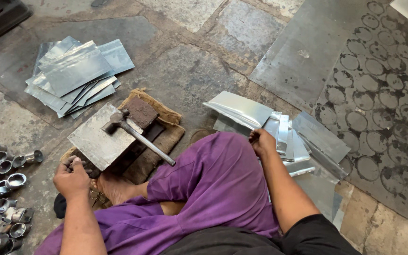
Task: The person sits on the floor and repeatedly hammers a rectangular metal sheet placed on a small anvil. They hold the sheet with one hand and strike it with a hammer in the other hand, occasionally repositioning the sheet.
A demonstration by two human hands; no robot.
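Observation:
I sit on a stone floor in purple trousers. My left hand [73, 176] is closed at the near corner of a flat metal sheet [101, 138] that lies on a dark iron block [141, 112]. A hammer [135, 134] rests across the sheet and block, its head to the left and its handle pointing toward my knee. My right hand [262, 140] is curled at the edge of a pile of bent shiny metal sheets [279, 127] to my right; whether it grips one I cannot tell.
A stack of flat cut metal sheets [76, 75] lies at the upper left. Several small metal pipe fittings [1, 193] are heaped at the left edge. A large sheet with round stains [369, 94] covers the floor on the right. Burlap sacking [166, 127] pads the block.

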